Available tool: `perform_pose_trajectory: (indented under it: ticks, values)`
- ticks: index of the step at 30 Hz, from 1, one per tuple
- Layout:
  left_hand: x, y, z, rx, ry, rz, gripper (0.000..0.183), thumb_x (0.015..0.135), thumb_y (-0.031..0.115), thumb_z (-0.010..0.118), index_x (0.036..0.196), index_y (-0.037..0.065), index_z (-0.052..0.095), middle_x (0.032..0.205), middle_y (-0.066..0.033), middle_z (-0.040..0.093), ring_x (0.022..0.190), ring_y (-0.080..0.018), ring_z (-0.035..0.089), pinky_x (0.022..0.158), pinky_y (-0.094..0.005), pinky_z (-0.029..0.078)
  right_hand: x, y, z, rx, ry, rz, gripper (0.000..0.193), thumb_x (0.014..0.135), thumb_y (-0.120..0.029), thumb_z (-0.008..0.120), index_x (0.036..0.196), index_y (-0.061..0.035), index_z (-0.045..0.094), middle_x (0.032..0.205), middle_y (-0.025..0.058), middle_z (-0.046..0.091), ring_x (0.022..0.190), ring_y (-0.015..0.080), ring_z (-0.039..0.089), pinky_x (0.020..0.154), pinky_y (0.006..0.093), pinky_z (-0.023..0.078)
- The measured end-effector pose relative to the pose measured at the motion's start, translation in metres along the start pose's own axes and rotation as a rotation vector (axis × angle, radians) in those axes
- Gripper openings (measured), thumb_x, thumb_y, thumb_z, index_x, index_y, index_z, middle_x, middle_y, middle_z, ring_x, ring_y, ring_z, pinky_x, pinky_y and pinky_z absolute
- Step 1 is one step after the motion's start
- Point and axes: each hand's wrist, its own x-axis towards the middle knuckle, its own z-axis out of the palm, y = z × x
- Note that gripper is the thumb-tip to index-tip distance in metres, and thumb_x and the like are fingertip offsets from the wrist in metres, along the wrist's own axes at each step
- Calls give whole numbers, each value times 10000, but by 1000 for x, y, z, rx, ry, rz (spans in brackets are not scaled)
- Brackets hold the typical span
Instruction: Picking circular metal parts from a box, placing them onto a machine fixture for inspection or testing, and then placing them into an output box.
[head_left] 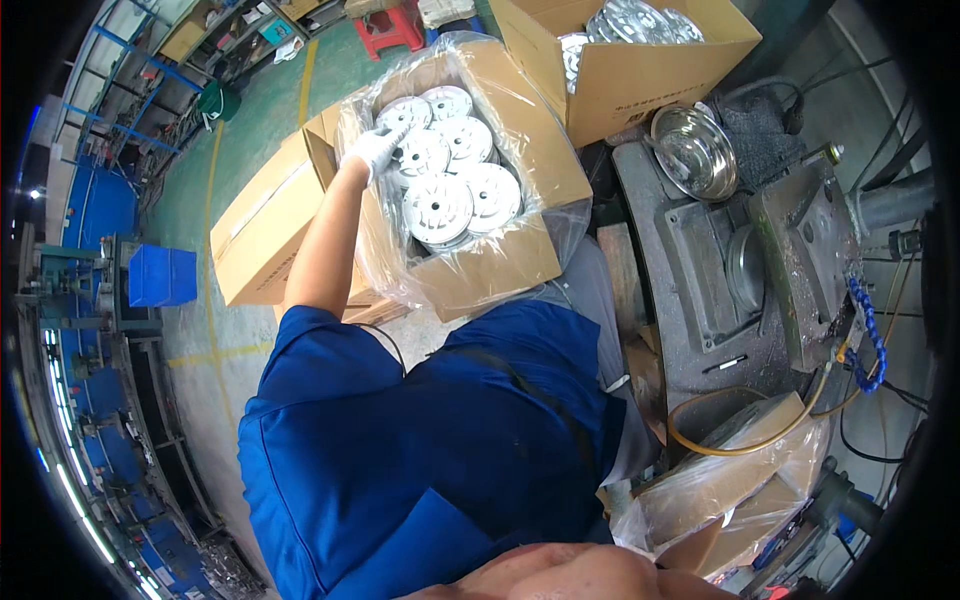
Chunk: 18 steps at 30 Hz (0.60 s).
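My left hand (376,150), in a white glove, reaches into a plastic-lined cardboard box (490,290). Its fingers look stretched out over the round silvery metal discs (421,153) at the left side of the box, touching or just above them. The discs have holes and slots and lie in stacks, with a larger-looking front disc (438,208) nearest me. Clear plastic film (380,230) hangs over the box's rim. Nothing gripped shows in the hand, though its underside is hidden. My right hand is out of the picture.
A second open box (650,85) holds more metal parts at the far right. To my right, a metal worktable (680,370) carries a machine fixture (715,270) and a shiny steel bowl (695,150). A closed carton (265,220) stands left, a blue bin (162,275) beyond it.
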Motion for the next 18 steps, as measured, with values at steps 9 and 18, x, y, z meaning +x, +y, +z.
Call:
perform_pose_trajectory:
  ticks: [9,18]
  values:
    - [19,-47,64,1154,15,259,712,813,535,641,1238,-30,565,1212,-204,601,1116,-296,579,943,-360,461,-17,29,-47,102,192,-40,543,960,-234,466,1448,-56,310,1486,161,322,1346,316,358,1124,372,265]
    - [3,-8,49,293,-457,471,388,773,145,753,1104,-25,643,1070,-112,670,951,-141,613,795,-275,517,-199,-33,-221,634,706,30,497,965,-370,495,1289,6,534,1267,164,567,1060,265,574,919,336,459]
